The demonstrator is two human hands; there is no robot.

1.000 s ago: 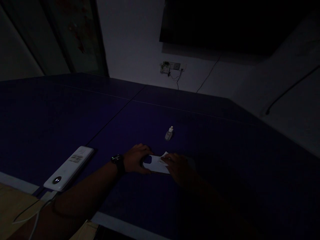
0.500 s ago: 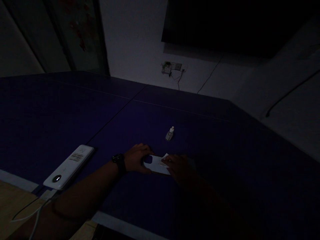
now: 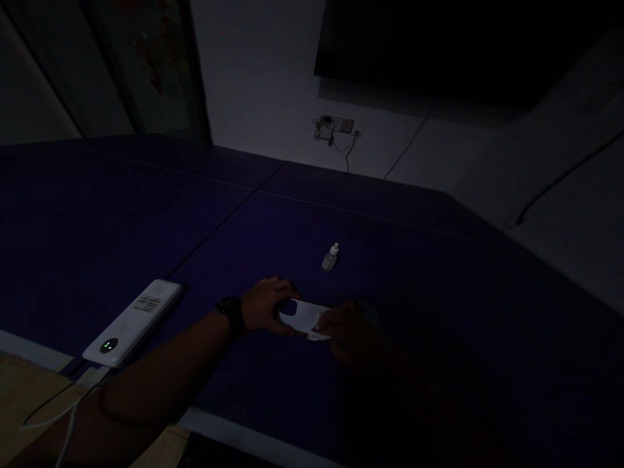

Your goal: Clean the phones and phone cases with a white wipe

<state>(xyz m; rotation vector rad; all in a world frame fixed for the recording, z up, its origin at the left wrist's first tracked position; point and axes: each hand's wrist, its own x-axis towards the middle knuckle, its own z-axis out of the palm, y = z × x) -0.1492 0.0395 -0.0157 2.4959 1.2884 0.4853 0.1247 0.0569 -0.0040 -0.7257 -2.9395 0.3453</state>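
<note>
A white phone case (image 3: pixel 305 313) with a camera cutout lies flat on the dark blue table (image 3: pixel 234 240). My left hand (image 3: pixel 267 305), with a dark watch at the wrist, grips the case by its cutout end, thumb and fingers on opposite edges. Over the case's other end, my right hand (image 3: pixel 348 331) pinches a white wipe (image 3: pixel 318 335) and presses it on the case's surface. The wipe hangs over the near edge. Dim light hides part of the right fingers. A small clear bottle with a white cap (image 3: pixel 330 258) stands beyond the case.
At the left lies a white power bank (image 3: pixel 134 323) with a lit round display and a cable (image 3: pixel 73 416) running off the near edge. Against the far wall are sockets (image 3: pixel 336 127) with cords, below a large dark screen (image 3: pixel 429 52).
My right hand has moved the wipe toward the near edge of the case. The left hand keeps its hold, and the view has shifted slightly.
</note>
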